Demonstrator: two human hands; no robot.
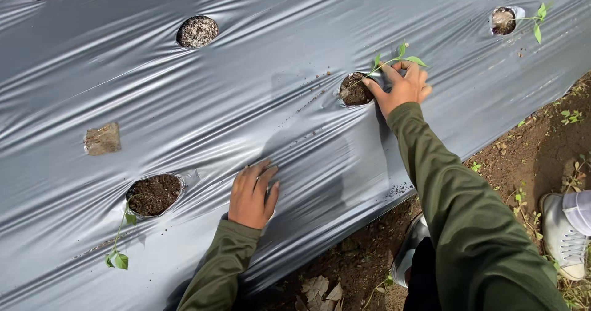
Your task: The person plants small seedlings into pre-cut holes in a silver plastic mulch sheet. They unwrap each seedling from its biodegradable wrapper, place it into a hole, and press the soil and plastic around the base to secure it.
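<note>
Two hands are seen over silver plastic mulch (258, 89). Left hand (252, 195) is laid flat, fingers loosely spread, holding nothing. Right hand (403, 86) is closed lightly around a seedling (394, 59), its stem leaning over a soil-filled hole (356, 89). Another seedling (120, 237) lies beside a nearer hole (154, 194). A soil clod (102, 139) rests well left.

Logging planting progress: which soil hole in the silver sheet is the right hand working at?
The middle hole, beside the right hand, which holds a seedling at its edge. The other holes lie clear of both hands.
</note>
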